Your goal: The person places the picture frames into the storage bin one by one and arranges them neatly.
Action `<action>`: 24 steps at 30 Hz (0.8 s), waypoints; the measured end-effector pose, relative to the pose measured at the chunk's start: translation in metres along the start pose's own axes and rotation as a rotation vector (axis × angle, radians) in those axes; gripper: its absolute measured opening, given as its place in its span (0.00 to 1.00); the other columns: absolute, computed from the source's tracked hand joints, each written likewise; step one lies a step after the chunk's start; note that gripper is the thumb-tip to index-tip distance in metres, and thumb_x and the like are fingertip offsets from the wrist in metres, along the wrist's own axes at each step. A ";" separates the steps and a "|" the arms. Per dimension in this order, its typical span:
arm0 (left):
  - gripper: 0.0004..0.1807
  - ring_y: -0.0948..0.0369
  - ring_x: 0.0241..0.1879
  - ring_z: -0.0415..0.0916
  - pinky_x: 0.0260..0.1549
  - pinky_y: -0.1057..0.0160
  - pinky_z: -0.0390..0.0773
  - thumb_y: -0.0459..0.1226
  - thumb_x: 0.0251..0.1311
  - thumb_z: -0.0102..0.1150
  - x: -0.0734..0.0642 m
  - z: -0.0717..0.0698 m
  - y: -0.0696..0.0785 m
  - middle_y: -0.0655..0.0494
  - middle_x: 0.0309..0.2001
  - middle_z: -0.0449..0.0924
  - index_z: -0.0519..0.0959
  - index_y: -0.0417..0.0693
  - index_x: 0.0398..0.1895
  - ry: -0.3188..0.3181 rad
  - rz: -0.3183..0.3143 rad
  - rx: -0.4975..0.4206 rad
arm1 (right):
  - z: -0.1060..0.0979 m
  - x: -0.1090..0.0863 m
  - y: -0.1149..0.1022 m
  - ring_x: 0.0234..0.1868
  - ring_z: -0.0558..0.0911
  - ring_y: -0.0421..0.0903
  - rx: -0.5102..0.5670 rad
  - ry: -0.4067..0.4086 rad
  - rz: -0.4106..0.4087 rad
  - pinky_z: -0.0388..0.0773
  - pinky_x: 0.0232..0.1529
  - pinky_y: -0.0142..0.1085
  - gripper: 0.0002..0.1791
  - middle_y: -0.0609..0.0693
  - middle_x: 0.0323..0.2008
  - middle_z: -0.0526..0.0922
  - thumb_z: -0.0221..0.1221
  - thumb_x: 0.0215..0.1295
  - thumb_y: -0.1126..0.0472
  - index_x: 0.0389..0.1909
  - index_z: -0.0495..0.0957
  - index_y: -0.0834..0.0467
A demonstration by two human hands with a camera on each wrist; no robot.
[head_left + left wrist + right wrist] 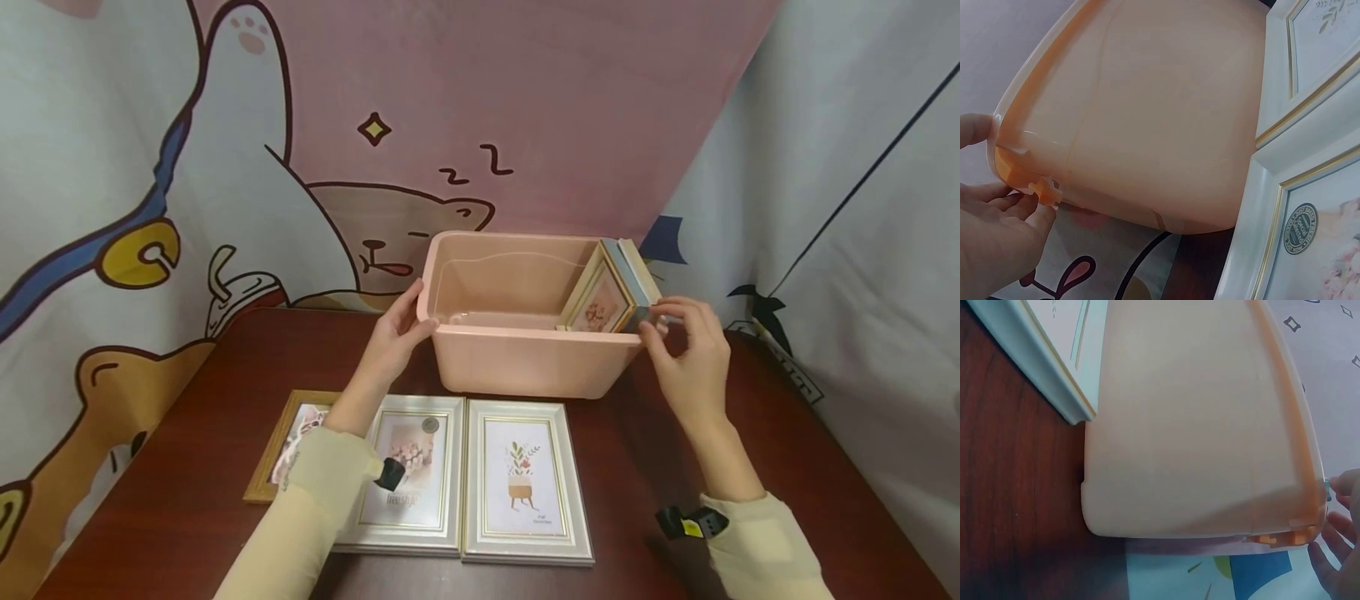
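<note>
A pink plastic storage bin [525, 362] stands on the table with several picture frames [600, 304] leaning upright inside its right end. My left hand [393, 342] grips the bin's left end, thumb on the rim's front side and fingers under the edge. At the opposite end, my right hand [693, 358] holds the corner of the rim, thumb in front and fingers curled at the end, close to the blue-grey frame's edge. The right wrist view shows only part of that hand, with a bit of blue at the thumb.
Two white picture frames [528, 483] lie flat before the bin. A brown wooden frame [262, 479] lies left of them, partly under my left forearm. The dark red table [630, 467] borders a cartoon-printed cloth [562, 125] behind and at the sides.
</note>
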State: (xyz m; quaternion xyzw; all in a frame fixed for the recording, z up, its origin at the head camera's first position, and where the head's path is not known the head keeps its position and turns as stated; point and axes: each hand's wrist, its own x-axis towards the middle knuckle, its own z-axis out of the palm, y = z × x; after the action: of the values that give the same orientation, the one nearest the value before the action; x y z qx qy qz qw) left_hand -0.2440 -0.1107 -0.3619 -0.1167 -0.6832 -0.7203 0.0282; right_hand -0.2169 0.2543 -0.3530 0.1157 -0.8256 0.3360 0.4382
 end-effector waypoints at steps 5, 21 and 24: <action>0.38 0.50 0.79 0.50 0.75 0.53 0.57 0.25 0.68 0.52 -0.001 0.000 0.000 0.45 0.80 0.47 0.50 0.37 0.78 -0.006 0.006 -0.005 | -0.003 -0.007 -0.002 0.51 0.78 0.36 0.083 0.034 0.050 0.70 0.53 0.16 0.11 0.60 0.47 0.83 0.67 0.59 0.70 0.43 0.82 0.69; 0.37 0.50 0.79 0.50 0.76 0.54 0.57 0.25 0.68 0.51 0.001 0.000 0.001 0.44 0.80 0.47 0.50 0.36 0.78 -0.003 0.007 -0.023 | -0.009 -0.028 -0.009 0.30 0.81 0.30 0.295 -0.041 0.336 0.78 0.33 0.18 0.07 0.31 0.30 0.83 0.61 0.67 0.67 0.40 0.82 0.68; 0.37 0.50 0.79 0.50 0.76 0.54 0.56 0.25 0.68 0.51 0.001 0.000 0.000 0.44 0.80 0.47 0.50 0.36 0.78 -0.003 0.008 -0.026 | -0.007 -0.033 -0.011 0.28 0.83 0.32 0.356 -0.084 0.347 0.81 0.31 0.20 0.07 0.33 0.28 0.84 0.60 0.69 0.66 0.38 0.82 0.69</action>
State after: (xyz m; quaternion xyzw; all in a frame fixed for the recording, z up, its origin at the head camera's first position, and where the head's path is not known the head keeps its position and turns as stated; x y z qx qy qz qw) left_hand -0.2448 -0.1107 -0.3618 -0.1208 -0.6733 -0.7289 0.0283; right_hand -0.1879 0.2476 -0.3717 0.0612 -0.7784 0.5412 0.3121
